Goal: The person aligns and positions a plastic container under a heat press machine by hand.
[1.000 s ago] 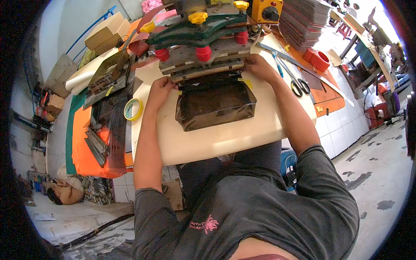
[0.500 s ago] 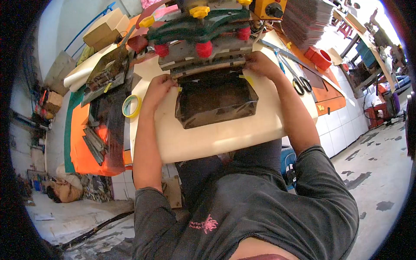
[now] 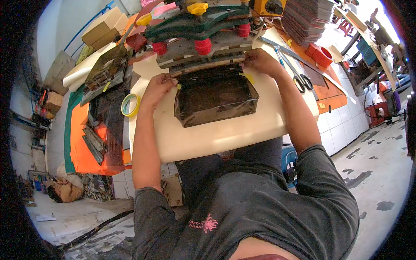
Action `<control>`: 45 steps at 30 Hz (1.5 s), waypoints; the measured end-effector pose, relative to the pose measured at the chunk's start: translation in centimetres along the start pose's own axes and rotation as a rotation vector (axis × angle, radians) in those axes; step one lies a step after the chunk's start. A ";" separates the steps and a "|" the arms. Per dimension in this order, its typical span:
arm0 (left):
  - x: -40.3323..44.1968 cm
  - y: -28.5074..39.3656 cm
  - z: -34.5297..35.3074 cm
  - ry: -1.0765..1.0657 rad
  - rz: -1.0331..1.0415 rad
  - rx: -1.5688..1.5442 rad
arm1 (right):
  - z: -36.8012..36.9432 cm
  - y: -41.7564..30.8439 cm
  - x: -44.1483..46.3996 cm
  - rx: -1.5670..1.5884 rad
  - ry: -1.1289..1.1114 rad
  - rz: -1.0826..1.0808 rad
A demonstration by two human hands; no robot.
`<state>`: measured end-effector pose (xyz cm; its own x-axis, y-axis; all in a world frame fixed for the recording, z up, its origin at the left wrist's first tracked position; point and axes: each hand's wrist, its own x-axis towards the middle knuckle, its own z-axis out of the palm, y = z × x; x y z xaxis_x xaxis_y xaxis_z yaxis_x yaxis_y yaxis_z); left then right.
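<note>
A dark see-through tray-shaped piece (image 3: 216,102) lies on the cream sheet (image 3: 216,141), its far edge under the front of a green press (image 3: 195,26) with red and yellow knobs. My left hand (image 3: 159,89) is closed at the far left corner of the piece, beside a bit of yellow tape. At the far right corner, my right hand (image 3: 262,63) has its fingers together close under the press's edge, near another yellow tape piece. The fingertips of both hands are partly hidden, so what they pinch is hard to make out.
A yellow tape roll (image 3: 131,105) lies left of my left forearm. Black scissors (image 3: 302,82) and a metal ruler (image 3: 277,45) are at the right, near a red tape roll (image 3: 319,54). Dark plastic pieces (image 3: 106,125) lie on orange material at the left. A person (image 3: 65,190) is low at the far left.
The view has shifted slightly. Both hands stay at the far corners of the dark piece, with only small shifts of the fingers.
</note>
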<state>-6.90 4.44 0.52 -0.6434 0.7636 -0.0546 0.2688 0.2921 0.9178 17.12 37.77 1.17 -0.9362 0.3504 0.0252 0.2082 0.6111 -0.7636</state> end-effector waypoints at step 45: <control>1.1 -1.8 0.0 -0.225 -0.214 -0.717 | 0.3 1.1 -0.5 0.293 -0.080 0.196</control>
<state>-8.08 4.77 -1.18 -0.4473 0.8536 -0.2670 -0.4229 0.0613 0.9041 17.76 38.10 0.11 -0.9082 0.3772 -0.1813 0.3065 0.3044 -0.9019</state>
